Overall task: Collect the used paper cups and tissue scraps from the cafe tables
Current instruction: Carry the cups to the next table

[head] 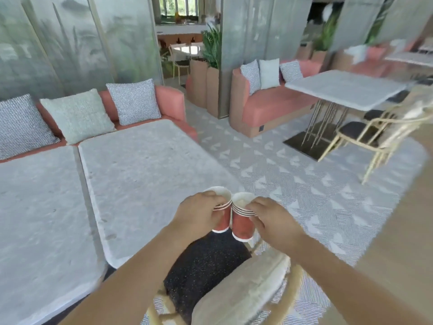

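I hold two small stacks of red paper cups with white rims side by side, just past the near corner of the grey stone table. My left hand grips the left cup stack near its rims. My right hand grips the right cup stack by its rims. The two stacks touch at the top. Both hang upright in the air above a chair seat. No tissue scraps show on the tables.
A second grey table adjoins on the left, backed by a pink bench with cushions. A rattan chair with a dark seat stands below my hands. Another table and chairs stand at the right across patterned floor.
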A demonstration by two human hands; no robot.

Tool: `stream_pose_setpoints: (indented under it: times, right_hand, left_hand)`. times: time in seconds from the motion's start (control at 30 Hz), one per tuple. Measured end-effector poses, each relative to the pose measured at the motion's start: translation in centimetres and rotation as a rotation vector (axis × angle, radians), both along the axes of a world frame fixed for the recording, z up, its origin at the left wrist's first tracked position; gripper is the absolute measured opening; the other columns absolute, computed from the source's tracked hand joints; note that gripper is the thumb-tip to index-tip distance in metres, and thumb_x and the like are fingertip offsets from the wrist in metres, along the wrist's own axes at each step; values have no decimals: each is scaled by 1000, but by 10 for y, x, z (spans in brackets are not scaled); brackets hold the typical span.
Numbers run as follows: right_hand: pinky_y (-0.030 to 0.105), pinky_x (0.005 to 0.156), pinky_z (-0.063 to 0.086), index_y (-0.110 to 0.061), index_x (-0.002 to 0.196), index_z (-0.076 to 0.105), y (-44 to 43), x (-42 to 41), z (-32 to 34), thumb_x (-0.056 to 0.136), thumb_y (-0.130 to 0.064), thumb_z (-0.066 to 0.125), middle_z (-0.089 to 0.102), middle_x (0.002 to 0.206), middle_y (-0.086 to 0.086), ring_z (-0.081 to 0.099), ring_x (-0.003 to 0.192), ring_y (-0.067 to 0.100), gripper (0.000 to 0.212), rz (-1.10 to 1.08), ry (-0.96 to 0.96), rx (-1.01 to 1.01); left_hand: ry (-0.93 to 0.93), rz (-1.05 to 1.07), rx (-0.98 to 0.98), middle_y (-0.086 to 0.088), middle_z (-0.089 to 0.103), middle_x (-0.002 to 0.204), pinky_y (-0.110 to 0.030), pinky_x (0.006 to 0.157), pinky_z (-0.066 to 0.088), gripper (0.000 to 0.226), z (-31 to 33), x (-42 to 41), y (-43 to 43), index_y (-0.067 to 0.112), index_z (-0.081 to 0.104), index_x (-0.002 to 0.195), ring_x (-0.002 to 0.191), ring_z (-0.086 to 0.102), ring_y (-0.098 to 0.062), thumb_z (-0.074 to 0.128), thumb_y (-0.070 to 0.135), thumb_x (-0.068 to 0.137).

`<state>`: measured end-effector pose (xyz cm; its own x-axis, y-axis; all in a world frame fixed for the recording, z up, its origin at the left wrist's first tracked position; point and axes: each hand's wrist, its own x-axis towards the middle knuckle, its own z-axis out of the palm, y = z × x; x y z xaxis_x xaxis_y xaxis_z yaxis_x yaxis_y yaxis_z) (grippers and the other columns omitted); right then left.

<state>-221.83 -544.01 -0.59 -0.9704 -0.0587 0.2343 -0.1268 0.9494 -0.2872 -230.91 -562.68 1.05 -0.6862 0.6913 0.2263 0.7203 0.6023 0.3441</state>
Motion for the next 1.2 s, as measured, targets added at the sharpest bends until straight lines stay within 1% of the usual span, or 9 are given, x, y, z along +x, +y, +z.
stream_pose_setpoints:
  times: [0.17,0.27,0.37,0.5,0.6,0.67,0.93,1.07,1.2]
  right_hand:
    - [28,88,43,-16,114,59,57,100,18,87,-8,52,58,115,2,52,108,22,30,-190,58,-24]
    - [27,89,42,-16,115,60,85,160,27,87,-8,52,59,117,2,53,109,22,30,-291,76,-25]
    - [32,91,44,-16,116,59,107,221,36,87,-10,50,58,121,3,51,112,23,31,-394,67,-11]
    - [36,82,49,-14,112,62,130,304,50,81,-7,52,61,116,5,56,105,27,34,-560,68,-39]
    - [33,75,48,-10,107,64,140,361,55,77,-3,53,63,109,10,58,94,33,33,-710,84,-32]
    - [33,76,46,-10,110,64,145,394,55,78,-2,53,63,111,10,58,93,33,35,-810,96,-28]
    - [37,73,49,-13,112,62,160,480,56,77,3,53,63,110,8,57,91,33,40,-1097,111,-18]
    - [41,71,51,-15,110,63,174,507,60,75,4,54,63,107,5,56,90,32,41,-1224,120,4]
    - [42,71,51,-12,109,64,189,523,63,76,5,55,63,106,7,56,91,32,38,-1349,157,22]
  left_hand:
    - [66,-194,51,11,63,107,-21,67,32,25,13,65,75,35,59,109,98,56,-14,56,31,85]
    - [99,-299,81,10,63,103,-22,65,30,24,21,107,119,36,60,108,97,57,-14,59,32,84]
    - [114,-399,98,13,63,106,-22,69,32,27,25,150,163,35,59,111,100,56,-12,59,35,84]
    - [94,-573,102,12,62,102,-27,72,41,23,31,210,220,35,60,106,97,58,-12,58,36,84]
    - [89,-708,113,12,62,96,-25,67,39,19,37,256,258,36,60,102,92,58,-11,58,36,83]
    - [70,-780,115,13,61,93,-25,66,40,18,39,284,279,37,60,100,88,58,-11,59,36,83]
    - [72,-1013,134,9,63,93,-33,69,48,16,46,369,350,33,64,97,89,58,-17,56,34,83]
    - [56,-1123,122,9,63,92,-35,70,48,14,47,392,388,27,64,93,89,58,-17,54,33,85]
    - [35,-1237,104,9,62,94,-37,71,49,14,50,413,428,29,64,96,89,59,-19,54,31,85]
